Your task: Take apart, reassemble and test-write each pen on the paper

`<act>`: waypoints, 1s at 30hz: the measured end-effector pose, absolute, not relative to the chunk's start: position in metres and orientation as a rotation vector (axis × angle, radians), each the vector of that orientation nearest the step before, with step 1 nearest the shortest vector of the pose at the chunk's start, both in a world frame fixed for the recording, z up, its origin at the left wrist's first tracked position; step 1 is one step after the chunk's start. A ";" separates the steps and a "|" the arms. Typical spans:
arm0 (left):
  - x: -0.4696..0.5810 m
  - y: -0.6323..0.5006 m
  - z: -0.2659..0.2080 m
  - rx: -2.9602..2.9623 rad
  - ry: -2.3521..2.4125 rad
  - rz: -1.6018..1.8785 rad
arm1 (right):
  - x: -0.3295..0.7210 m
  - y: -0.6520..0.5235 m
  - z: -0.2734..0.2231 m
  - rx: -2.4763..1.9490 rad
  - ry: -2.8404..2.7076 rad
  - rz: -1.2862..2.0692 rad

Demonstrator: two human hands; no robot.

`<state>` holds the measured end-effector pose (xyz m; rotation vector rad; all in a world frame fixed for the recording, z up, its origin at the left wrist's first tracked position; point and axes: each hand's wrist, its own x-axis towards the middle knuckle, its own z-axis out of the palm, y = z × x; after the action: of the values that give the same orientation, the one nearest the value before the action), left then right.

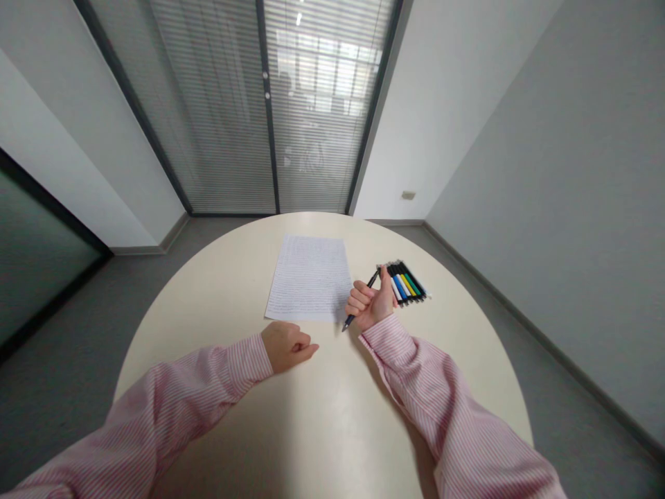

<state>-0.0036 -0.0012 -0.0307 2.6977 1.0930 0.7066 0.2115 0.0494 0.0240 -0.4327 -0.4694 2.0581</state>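
My right hand (373, 301) is closed around a dark pen (373, 278), palm turned up and thumb pointing away from me. The pen slants through the fist, and one end sticks out below the fingers. Just beyond this hand lies a row of several pens (408, 282) with black, white, blue, yellow and green parts; the hand covers its near left side. My left hand (288, 345) rests on the table in a loose fist, its thumb toward the right, with nothing visible in it. Right above it is a sheet of paper (310, 278) covered with lines of writing.
The pale round table (218, 298) has a curved edge all around. Behind it stands a glass partition (223, 111) with blinds. A grey wall (571, 194) rises on the right, and a wall socket (408, 195) sits low on the white wall.
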 end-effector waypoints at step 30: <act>0.001 0.003 -0.023 2.637 0.915 0.960 | 0.209 0.047 0.010 -0.976 -0.925 1.642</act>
<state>0.0011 0.0026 -0.0234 2.6371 0.9148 0.9604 0.2092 0.0473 0.0096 -0.9762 -0.9248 1.6417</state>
